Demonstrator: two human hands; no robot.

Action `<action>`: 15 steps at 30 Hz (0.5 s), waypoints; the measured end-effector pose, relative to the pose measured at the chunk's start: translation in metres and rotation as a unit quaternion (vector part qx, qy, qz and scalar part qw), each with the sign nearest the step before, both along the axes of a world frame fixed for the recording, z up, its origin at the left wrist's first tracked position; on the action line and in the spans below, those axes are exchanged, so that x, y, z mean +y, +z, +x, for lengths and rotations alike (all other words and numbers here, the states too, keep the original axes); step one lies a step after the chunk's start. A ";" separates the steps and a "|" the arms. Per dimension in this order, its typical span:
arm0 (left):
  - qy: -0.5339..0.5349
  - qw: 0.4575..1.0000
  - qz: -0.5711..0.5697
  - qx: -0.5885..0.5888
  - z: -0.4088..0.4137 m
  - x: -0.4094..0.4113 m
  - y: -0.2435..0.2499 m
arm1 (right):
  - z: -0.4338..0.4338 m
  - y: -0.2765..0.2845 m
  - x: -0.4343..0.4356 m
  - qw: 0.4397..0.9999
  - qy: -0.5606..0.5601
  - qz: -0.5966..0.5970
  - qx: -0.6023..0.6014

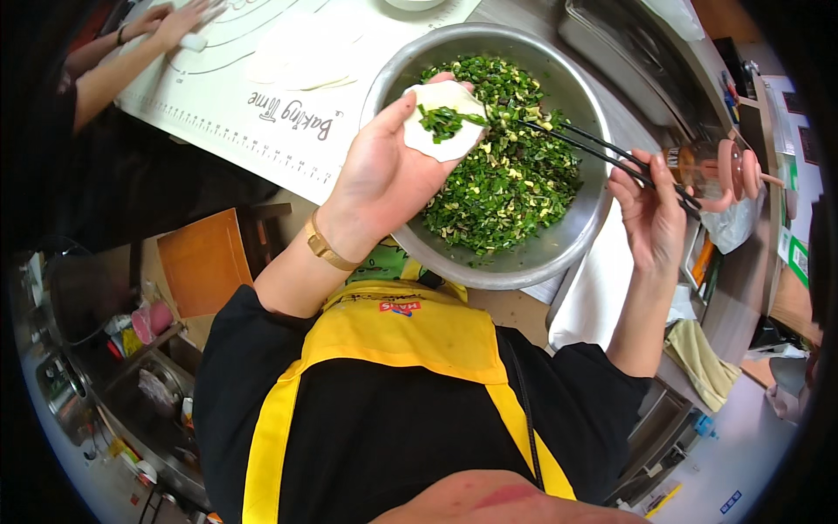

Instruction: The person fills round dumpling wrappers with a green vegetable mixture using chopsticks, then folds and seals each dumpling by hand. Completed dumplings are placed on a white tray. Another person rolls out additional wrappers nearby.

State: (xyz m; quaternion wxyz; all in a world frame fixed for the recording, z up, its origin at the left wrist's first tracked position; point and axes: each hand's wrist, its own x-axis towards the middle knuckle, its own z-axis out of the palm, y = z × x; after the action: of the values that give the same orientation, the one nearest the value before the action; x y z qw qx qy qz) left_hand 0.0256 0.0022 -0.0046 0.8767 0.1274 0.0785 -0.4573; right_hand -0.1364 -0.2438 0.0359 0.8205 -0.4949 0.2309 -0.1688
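Observation:
In the head view my left hand (386,173) holds a round dough wrapper (442,147) on its palm and fingers, over the left part of a large steel bowl (504,278). A small heap of chopped green filling (443,124) lies on the wrapper. More chopped greens with yellow bits (507,190) lie in the bowl. My right hand (651,209), right of the bowl, grips a pair of black chopsticks (602,147). Their tips reach into the greens beside the wrapper, where some green pieces bridge the wrapper's edge.
Flat dough wrappers (308,65) lie on a white baking mat (222,108) at the upper left. There another person's hands (163,26) are at a rolling pin. A white tray (592,288) stands right of the bowl, and a jar with pink parts (710,170) is just beyond my right hand.

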 end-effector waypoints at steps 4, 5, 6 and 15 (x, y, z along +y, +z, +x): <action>-0.030 0.999 -0.008 -0.012 -0.010 -0.007 0.000 | 0.010 0.022 0.029 0.994 0.051 -0.093 -0.004; -0.038 0.999 -0.008 -0.016 -0.012 -0.009 0.000 | 0.014 0.025 0.039 0.990 0.070 -0.124 0.007; -0.041 0.999 -0.006 -0.003 -0.012 -0.010 0.001 | 0.018 0.026 0.047 0.986 0.084 -0.144 0.019; -0.002 1.000 0.000 -0.013 -0.006 -0.001 -0.006 | -0.015 0.003 -0.012 0.975 0.002 -0.217 0.046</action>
State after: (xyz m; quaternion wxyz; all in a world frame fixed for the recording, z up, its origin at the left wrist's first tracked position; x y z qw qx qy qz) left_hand 0.0199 0.0009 -0.0101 0.8767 0.1335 0.0669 -0.4573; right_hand -0.1515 -0.2563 0.0387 0.6824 -0.6688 0.2255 -0.1901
